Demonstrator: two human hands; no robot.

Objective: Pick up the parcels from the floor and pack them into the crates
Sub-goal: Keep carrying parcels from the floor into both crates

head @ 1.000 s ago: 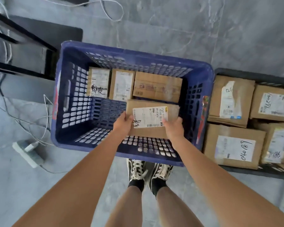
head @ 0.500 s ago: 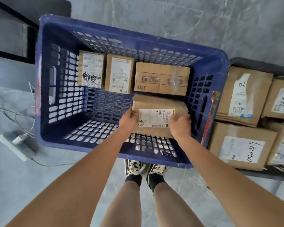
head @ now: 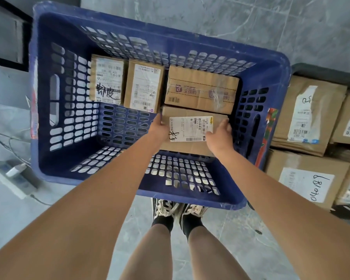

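Note:
A cardboard parcel with a white label sits low inside the blue perforated crate, against its right side. My left hand grips the parcel's left end and my right hand grips its right end. Three more parcels stand in a row along the crate's far wall: one with black scribble, one with a tall label, and a taped brown box right behind the held parcel.
To the right, a dark crate holds several labelled cardboard parcels. A white power strip and cables lie on the grey floor at left. A dark frame stands at top left. My feet are just before the blue crate.
Both hands have lowered the labelled parcel deeper into the blue crate, up against the taped box. The view has moved closer to the crate.

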